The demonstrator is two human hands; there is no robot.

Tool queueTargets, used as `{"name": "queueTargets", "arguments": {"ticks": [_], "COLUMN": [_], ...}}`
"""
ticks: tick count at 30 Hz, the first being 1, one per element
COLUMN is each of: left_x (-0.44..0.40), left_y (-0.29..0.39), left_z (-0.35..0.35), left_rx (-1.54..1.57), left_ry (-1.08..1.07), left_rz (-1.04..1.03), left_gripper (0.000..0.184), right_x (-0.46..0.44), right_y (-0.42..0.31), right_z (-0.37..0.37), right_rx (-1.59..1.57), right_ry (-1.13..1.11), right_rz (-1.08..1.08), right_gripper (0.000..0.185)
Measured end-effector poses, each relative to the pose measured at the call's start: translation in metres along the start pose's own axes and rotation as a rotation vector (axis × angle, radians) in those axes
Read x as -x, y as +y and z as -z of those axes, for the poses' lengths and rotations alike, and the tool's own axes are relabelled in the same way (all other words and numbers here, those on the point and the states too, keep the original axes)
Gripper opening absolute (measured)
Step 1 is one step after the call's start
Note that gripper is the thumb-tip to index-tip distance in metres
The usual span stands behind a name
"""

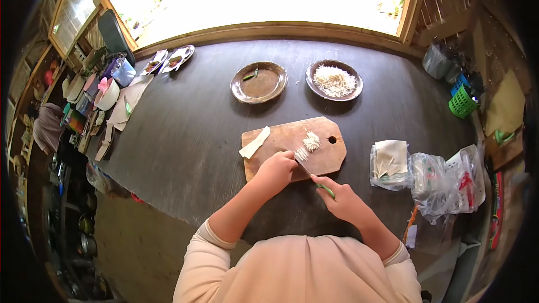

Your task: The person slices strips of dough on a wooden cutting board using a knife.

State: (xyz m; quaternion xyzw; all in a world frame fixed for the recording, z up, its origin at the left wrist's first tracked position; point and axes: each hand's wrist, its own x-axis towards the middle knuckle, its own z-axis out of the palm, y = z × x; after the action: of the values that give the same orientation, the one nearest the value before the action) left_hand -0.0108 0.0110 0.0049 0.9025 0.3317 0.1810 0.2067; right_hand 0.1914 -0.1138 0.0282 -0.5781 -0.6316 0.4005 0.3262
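A wooden cutting board (pixel 269 143) with a hole at its right end lies on the dark table. My right hand (pixel 337 199) grips the green handle of a knife (pixel 324 190), whose blade points up and left over the board's lower edge. With fingers bent, my left hand (pixel 277 171) presses on the board beside the blade; what lies under its fingertips is hidden. Thin white strips (pixel 301 154) lie just right of those fingertips. A small heap of shredded white pieces (pixel 311 141) sits farther back, and flat pale pieces (pixel 255 141) rest at the board's left.
Behind the board stand a brown plate (pixel 272 87) with green chillies and a plate of white shreds (pixel 335 81). Plastic-wrapped packs (pixel 432 182) lie right, near a green basket (pixel 463 105). Containers (pixel 106 94) crowd the left edge.
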Motion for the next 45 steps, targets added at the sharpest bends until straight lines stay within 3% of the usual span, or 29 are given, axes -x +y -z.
{"name": "queueTargets", "arguments": {"ticks": [4, 10, 13, 20, 22, 26, 29, 34, 37, 41, 45], "left_x": [-0.001, 0.0, 0.001, 0.0, 0.0, 0.0, 0.001, 0.0, 0.0, 0.001, 0.0], "left_y": [-0.001, -0.002, -0.003, -0.003, -0.004, -0.002, -0.002, -0.003, -0.002, 0.001, 0.0], "left_z": [-0.002, -0.001, -0.004, -0.001, -0.002, -0.002, -0.004, -0.003, -0.002, -0.001, -0.003], "left_rx": [0.012, -0.021, -0.01, 0.007, 0.023, 0.032, -0.017, -0.079, -0.032, -0.065, -0.035], "left_ry": [-0.021, -0.021, 0.006, -0.013, -0.007, -0.003, 0.008, -0.015, -0.03, 0.008, -0.004], "left_rz": [0.027, 0.001, -0.01, -0.005, -0.022, -0.029, -0.034, -0.053, 0.002, -0.012, -0.007], "left_gripper": [0.012, 0.012, 0.011, 0.011, 0.011, 0.011, 0.01, 0.006, 0.008, 0.01, 0.011], "right_x": [-0.007, 0.002, 0.001, -0.008, -0.006, -0.003, -0.004, -0.006, 0.0, 0.001, -0.008], "right_y": [-0.001, 0.002, -0.004, -0.003, 0.006, 0.007, 0.01, -0.013, -0.003, -0.006, 0.005], "right_z": [-0.009, 0.001, 0.001, -0.007, -0.001, 0.0, -0.007, -0.006, -0.004, -0.003, -0.017], "right_rx": [0.158, 0.013, 0.028, 0.129, -0.046, -0.061, -0.008, 0.083, 0.048, 0.03, 0.135], "right_ry": [0.002, -0.014, -0.06, -0.037, -0.002, -0.038, 0.044, -0.029, 0.017, -0.022, 0.065], "right_rz": [-0.031, 0.024, -0.083, -0.083, 0.015, -0.054, 0.098, -0.099, 0.016, -0.074, 0.018], "right_gripper": [0.038, 0.04, 0.04, 0.038, 0.038, 0.039, 0.038, 0.037, 0.038, 0.038, 0.038]}}
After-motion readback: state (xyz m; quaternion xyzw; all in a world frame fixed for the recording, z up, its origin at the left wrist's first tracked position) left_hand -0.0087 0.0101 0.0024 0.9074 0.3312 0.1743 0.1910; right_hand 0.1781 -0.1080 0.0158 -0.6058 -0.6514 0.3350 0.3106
